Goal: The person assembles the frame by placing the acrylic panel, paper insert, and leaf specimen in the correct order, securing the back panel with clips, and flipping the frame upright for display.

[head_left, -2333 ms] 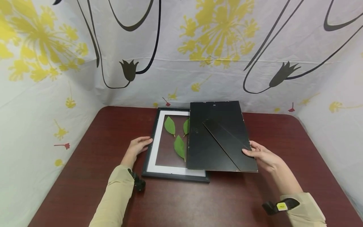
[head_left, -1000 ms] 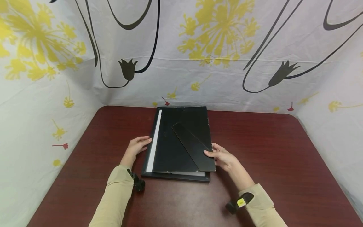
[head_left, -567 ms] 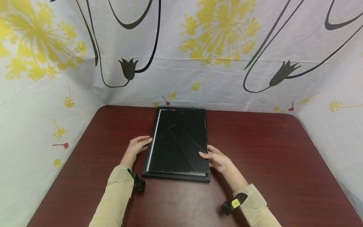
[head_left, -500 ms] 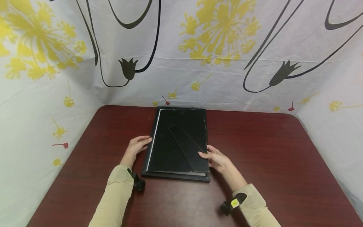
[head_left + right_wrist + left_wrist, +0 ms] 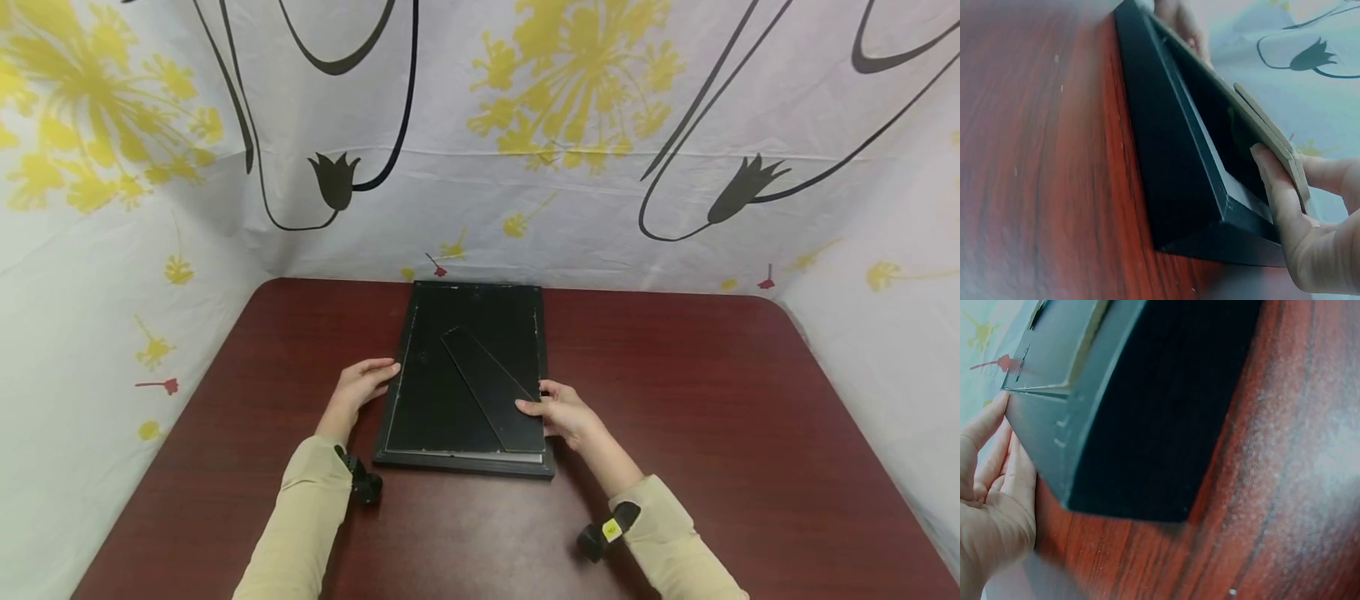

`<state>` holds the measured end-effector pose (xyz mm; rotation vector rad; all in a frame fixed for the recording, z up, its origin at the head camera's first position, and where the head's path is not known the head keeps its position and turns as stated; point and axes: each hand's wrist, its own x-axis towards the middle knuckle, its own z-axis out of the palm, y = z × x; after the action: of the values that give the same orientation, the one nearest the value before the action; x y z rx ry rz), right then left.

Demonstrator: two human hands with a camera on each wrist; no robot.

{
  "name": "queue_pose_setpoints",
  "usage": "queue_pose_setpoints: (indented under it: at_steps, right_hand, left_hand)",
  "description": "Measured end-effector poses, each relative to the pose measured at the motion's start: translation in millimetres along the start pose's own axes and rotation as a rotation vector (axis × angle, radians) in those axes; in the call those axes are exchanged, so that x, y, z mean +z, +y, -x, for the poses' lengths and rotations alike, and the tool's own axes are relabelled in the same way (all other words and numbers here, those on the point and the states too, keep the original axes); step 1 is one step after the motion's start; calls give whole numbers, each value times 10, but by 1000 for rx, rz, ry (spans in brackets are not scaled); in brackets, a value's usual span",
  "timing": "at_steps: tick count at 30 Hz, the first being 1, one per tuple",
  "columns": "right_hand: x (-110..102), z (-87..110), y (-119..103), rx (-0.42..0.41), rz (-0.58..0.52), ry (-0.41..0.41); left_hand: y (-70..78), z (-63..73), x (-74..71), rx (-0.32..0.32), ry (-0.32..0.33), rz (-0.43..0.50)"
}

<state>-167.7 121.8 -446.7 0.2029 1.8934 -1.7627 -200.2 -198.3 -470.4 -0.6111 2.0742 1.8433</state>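
Observation:
A black picture frame [image 5: 465, 463] lies face down on the table, its backing board [image 5: 480, 308] over the opening. A folded easel leg [image 5: 480, 392] runs slantwise across the board. My right hand [image 5: 566, 414] pinches the board's near right edge, thumb on top and fingers beneath. In the right wrist view the board [image 5: 1210, 78] slopes, its held side raised above the frame, and a strip of white mat [image 5: 1244, 199] shows in the gap. My left hand [image 5: 360, 387] rests against the frame's left side, fingers fairly straight. The leaves inside are mostly hidden.
The dark red wood table [image 5: 712, 400] extends on both sides of the frame. A white sheet [image 5: 420, 108] with yellow and grey flower prints hangs behind it and at both sides. Small cameras [image 5: 366, 485] are strapped to both wrists.
My right hand has brought the backing board leftward over the frame, covering the leaves and most of the white mat. Lately the board has shifted slightly further left. The left hand has stayed put.

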Motion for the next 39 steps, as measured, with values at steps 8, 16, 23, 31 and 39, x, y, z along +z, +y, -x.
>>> queue_pose_setpoints:
  at_steps: [8, 16, 23, 31, 39]
  right_hand:
    - [57, 51, -39, -98, 431, 167]
    - [61, 54, -94, -50, 659, 149]
    - [21, 44, -169, 13, 758, 100]
    - [-112, 83, -224, 63, 757, 24]
    - [-343, 74, -194, 11, 681, -40]
  left_hand:
    - [5, 6, 10, 5, -2, -29]
    - [13, 63, 7, 68, -42, -195]
    - [70, 85, 89, 41, -32, -240]
    - [57, 79, 199, 24, -1, -209]
    - [115, 101, 348, 22, 42, -216]
